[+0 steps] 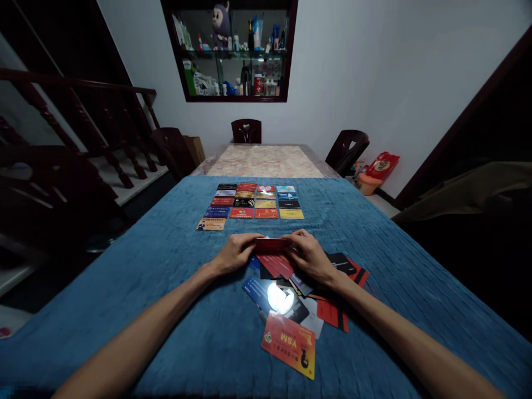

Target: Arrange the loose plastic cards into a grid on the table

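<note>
A dark red card is held up on its long edge between my two hands. My left hand pinches its left end, and my right hand grips the right end. Under and in front of the hands lies a loose pile of plastic cards, among them a blue card, a black card and a red card with a dark stripe. Nearest me is a red-and-yellow card marked YSM. A bright glare hides part of the pile. Farther off, several cards lie in overlapping rows, with an orange card at the left front.
A blue cloth covers the near part of the table, and a patterned tabletop shows beyond it. Dark wooden chairs stand around the far end. On the right floor are a red bag and an orange bin.
</note>
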A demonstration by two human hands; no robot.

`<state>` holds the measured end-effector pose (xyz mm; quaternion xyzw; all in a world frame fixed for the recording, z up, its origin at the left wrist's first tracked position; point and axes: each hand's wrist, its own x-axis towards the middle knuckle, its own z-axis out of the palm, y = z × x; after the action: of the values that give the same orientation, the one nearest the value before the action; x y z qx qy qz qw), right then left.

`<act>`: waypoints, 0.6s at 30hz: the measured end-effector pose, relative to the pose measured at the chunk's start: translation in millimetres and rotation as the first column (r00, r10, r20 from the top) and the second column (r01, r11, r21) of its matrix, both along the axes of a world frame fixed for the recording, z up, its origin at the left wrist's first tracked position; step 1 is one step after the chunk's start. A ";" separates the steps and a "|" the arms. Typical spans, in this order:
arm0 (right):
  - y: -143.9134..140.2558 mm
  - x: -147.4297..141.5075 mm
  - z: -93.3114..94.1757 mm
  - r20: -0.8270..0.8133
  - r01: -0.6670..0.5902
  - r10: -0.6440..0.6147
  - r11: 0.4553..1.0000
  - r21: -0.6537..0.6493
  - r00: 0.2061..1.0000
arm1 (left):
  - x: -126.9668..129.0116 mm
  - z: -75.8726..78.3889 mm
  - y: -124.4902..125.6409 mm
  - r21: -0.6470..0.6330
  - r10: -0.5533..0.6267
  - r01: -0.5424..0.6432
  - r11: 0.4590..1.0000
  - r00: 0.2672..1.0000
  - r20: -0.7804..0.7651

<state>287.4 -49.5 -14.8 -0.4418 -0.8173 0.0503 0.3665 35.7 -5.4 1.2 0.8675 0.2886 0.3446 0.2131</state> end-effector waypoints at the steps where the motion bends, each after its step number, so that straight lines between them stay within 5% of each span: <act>1: 0.2 0.2 -0.5 0.003 0.003 -0.003 1.000 0.004 1.000 | -0.5 -1.6 1.2 0.005 0.004 -0.004 1.000 1.000 0.000; 18: -3.1 -4.6 3.8 0.164 0.046 -0.074 0.984 0.172 0.984 | 0.2 -7.1 1.1 0.092 -0.012 0.009 0.996 0.999 0.029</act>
<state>282.7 -52.6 -11.1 -0.4366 -0.8332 -0.0674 0.3327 36.0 -4.3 -5.9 0.8726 0.2647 0.3693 0.1791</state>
